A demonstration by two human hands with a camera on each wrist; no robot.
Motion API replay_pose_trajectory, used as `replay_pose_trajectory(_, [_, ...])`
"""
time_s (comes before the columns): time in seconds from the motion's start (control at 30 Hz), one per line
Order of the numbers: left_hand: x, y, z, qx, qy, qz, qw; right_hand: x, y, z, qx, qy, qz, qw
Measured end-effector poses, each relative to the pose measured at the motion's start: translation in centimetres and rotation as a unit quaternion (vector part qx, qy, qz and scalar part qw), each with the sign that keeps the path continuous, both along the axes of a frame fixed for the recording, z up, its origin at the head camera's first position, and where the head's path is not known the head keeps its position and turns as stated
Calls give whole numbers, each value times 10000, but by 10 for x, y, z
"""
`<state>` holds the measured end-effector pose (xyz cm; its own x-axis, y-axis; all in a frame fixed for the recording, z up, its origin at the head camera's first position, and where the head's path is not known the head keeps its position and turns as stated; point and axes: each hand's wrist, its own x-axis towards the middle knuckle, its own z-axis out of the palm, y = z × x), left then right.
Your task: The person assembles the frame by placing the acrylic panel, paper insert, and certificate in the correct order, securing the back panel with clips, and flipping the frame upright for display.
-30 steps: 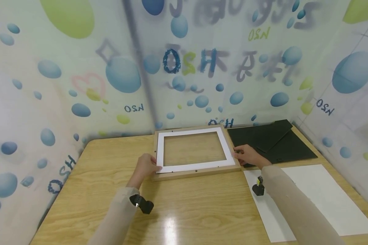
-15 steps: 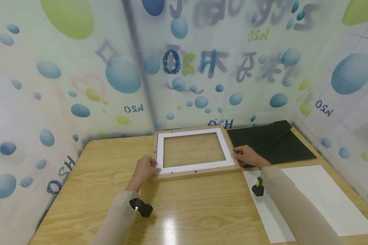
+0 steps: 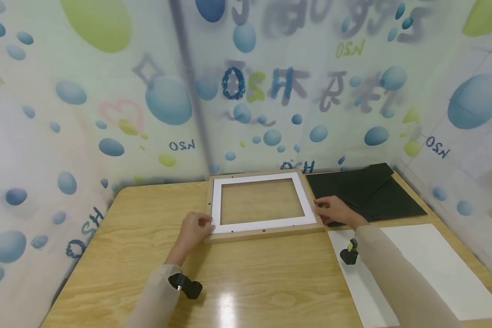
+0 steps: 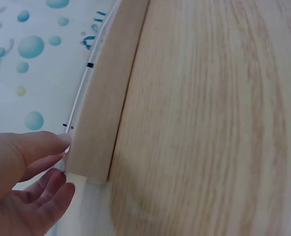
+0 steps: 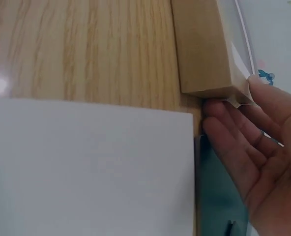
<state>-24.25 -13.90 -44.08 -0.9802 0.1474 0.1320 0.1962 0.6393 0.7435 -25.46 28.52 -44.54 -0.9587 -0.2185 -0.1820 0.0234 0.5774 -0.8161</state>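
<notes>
A light wooden picture frame [image 3: 279, 231] lies at the back of the table, with a white mat [image 3: 266, 223] inside its border. Wood grain shows through the mat's opening. My left hand [image 3: 192, 232] is at the near left corner; in the left wrist view, the thumb is on the frame's upper edge and the fingers [image 4: 57, 199] curl beside its end. Opposite, my right hand [image 3: 336, 212] grips the right side near the front corner. Its thumb lies at the top edge in the right wrist view, the fingers [image 5: 234, 142] bent below the corner.
A black backing board [image 3: 397, 196] with a folded-out stand lies right of the frame. Nearer, a white sheet [image 3: 438, 269] lies partly under the right forearm. A patterned wall [image 3: 246, 127] rises right behind the table [image 3: 147, 246].
The head view shifts slightly, moving the scene a little to the right. Both hands stay at the frame's corners; the left fingertips have shifted slightly at theirs. The frame stays in place.
</notes>
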Motion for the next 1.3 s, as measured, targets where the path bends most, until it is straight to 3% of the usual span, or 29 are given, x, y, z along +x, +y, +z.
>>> replay_pose_trajectory(0.23, [3, -5, -1, 427, -434, -164, 9980, 15, 26, 12, 128, 247, 151, 9995])
replay_pose_trajectory(0.5, [7, -8, -7, 1181, -422, 270, 9917, 47, 69, 32, 226, 368, 299, 9986])
replay_pose_trajectory(0.67, [8, -9, -10, 1349, -430, 462, 9888, 72, 93, 41, 592, 452, 205, 9970])
replay_pose_trajectory(1.03, [7, -13, -17, 1488, -545, 659, 9852, 119, 145, 34, 1245, 668, -5, 9900])
replay_pose_trajectory(1.3, [9, -10, -14, 1454, -566, 790, 9846, 138, 180, 26, 1659, 37, -487, 9849])
